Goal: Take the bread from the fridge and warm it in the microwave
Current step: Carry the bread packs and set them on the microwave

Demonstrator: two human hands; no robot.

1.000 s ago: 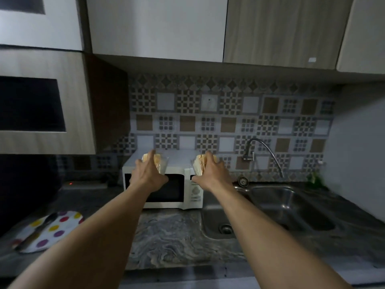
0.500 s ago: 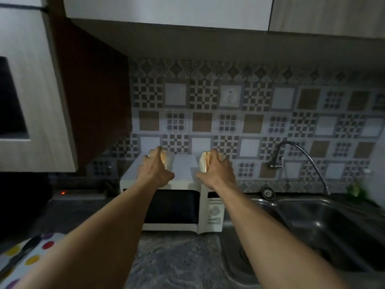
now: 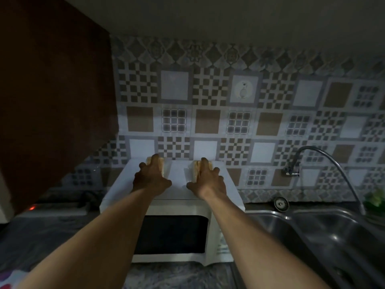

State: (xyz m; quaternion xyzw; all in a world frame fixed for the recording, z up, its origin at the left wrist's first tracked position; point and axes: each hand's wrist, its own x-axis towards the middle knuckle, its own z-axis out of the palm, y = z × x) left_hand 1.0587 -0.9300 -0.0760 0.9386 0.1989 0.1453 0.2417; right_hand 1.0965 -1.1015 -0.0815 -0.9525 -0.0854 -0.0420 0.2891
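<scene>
Two packs of bread in clear wrap sit on top of the white microwave (image 3: 216, 234), whose dark door is closed. My left hand (image 3: 151, 177) lies over the left bread pack (image 3: 165, 168) and holds it, fingers curved over its top and thumb at its near side. In the same way, my right hand (image 3: 206, 180) holds the right bread pack (image 3: 192, 172). Both packs touch the microwave's top, a hand's width apart. Most of each pack is hidden under its hand.
A steel double sink (image 3: 312, 232) lies right of the microwave, with a curved faucet (image 3: 333, 161) on the tiled wall. A dark cabinet side (image 3: 52, 101) hangs at the left. A red indicator light (image 3: 31, 208) glows on the grey counter (image 3: 41, 236).
I have come closer to the microwave and the view has tilted down. Both hands carried the bread packs lower, down onto the microwave's top.
</scene>
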